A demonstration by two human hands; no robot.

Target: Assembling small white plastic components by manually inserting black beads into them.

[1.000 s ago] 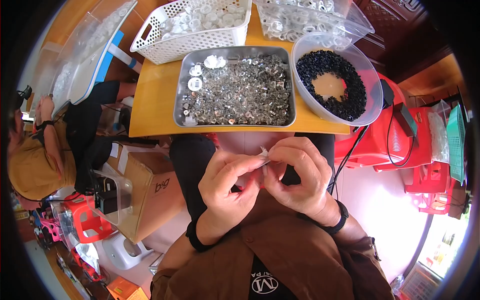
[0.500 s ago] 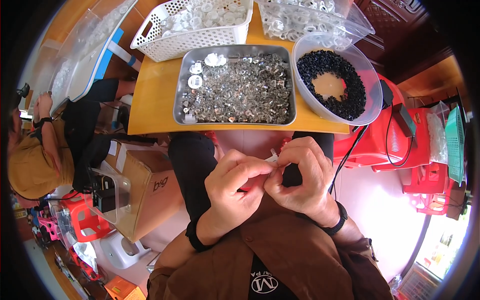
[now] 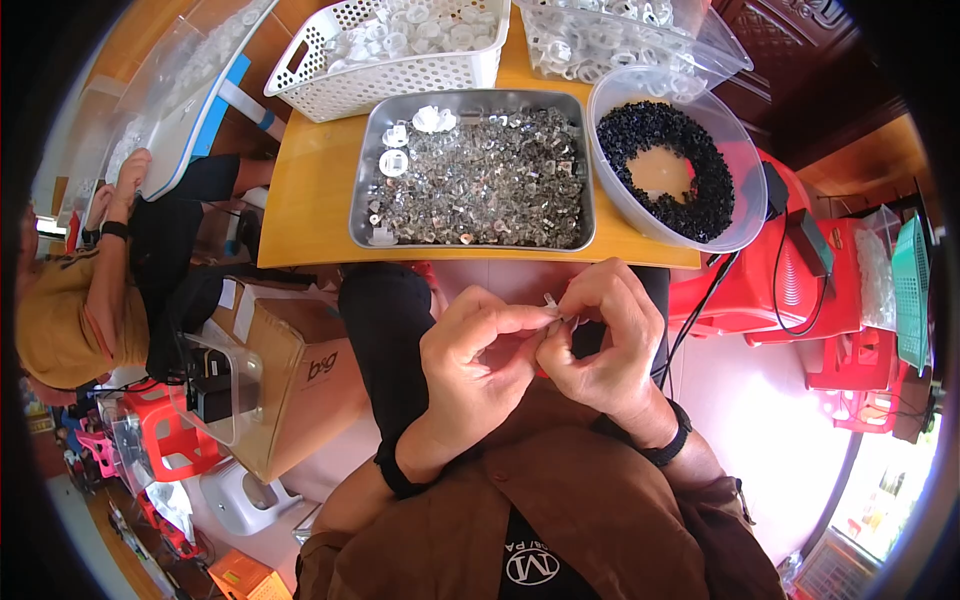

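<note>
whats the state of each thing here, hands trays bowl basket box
left hand: fingertips pinched on the small clear part
right hand: fingertips pinched on the same part
small clear part: held between both hands, above the lap
metal tray: on the table, full of clear parts
clear bowl: black bits in a ring, bare in the middle
white basket: upright, holding clear rings
cardboard box: on the floor, flap open

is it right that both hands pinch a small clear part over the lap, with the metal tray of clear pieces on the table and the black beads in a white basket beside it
Not quite. The head view shows the black beads in a round clear plastic bowl, not a white basket. The rest stands: left hand and right hand pinch a small clear part over the lap, and the metal tray of clear pieces sits on the table.
</note>
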